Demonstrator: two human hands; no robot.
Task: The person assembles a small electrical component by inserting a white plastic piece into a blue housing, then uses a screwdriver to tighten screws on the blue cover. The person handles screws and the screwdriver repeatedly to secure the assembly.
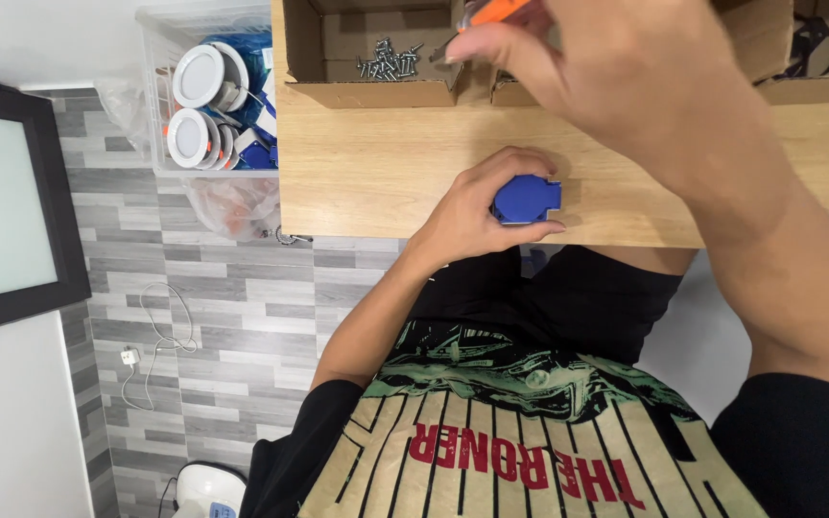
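Left hand [477, 206] is closed around a blue plug [526, 200], pinning it flat on the bench [367, 168] close to the near edge, roughly midway along it. The plug's squarish face shows between thumb and fingers; its long axis cannot be judged.

Right hand [616, 72] is raised over the far edge, fingers pinched on an orange-handled tool [493, 11], apparently a screwdriver; its tip is hidden. From this hand the plug lies toward the near edge and slightly left, well apart; the left hand is on it.

Just beyond the tool, an open box [376, 91] at the far edge holds loose screws [388, 61]. Off the left edge stands a clear bin [157, 115] of round white lamps [199, 77].
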